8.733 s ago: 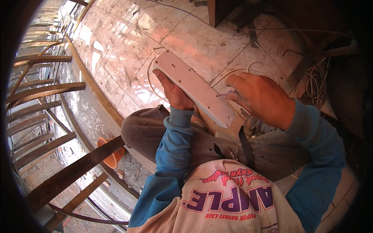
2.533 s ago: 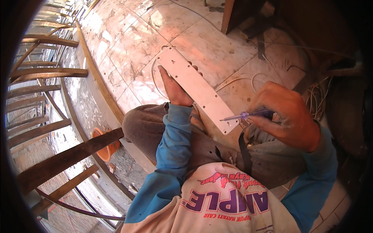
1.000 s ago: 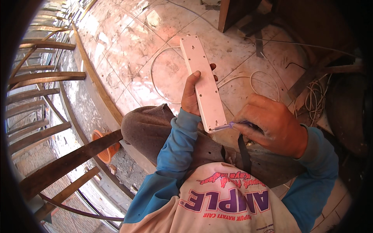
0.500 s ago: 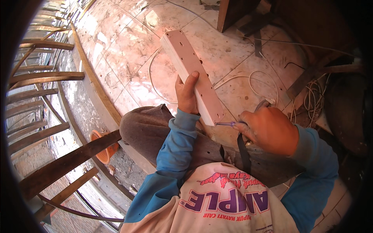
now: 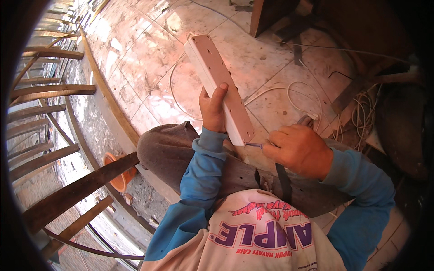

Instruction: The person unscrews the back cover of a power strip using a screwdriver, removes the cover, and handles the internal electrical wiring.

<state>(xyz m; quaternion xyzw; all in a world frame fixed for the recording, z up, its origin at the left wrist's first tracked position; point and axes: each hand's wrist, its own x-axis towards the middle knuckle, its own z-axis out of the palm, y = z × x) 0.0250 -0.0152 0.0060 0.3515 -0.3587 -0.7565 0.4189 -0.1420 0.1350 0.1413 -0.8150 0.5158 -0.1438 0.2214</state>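
Note:
A long white power strip (image 5: 216,72) lies tilted across my left hand (image 5: 214,108), its back with several screw holes facing up. The thumb presses on that back while the fingers wrap underneath, out of sight. In my right hand (image 5: 300,151) is a screwdriver (image 5: 254,145), closed in a fist that hides the handle. The thin shaft points left, and its tip meets the near end of the strip. A white cable (image 5: 172,86) loops out from the strip's far end onto the floor.
Dusty tiles (image 5: 149,58) spread ahead. More white cable (image 5: 289,92) curls to the right, beside a tangled coil of wire (image 5: 361,117). Dark wooden furniture (image 5: 280,18) stands at the far right. Curved wooden slats (image 5: 58,92) and an orange pot (image 5: 118,176) are on the left.
My right hand has shifted a little left and rotated, its fist turned more over the screwdriver. The strip and my left hand have drifted slightly left.

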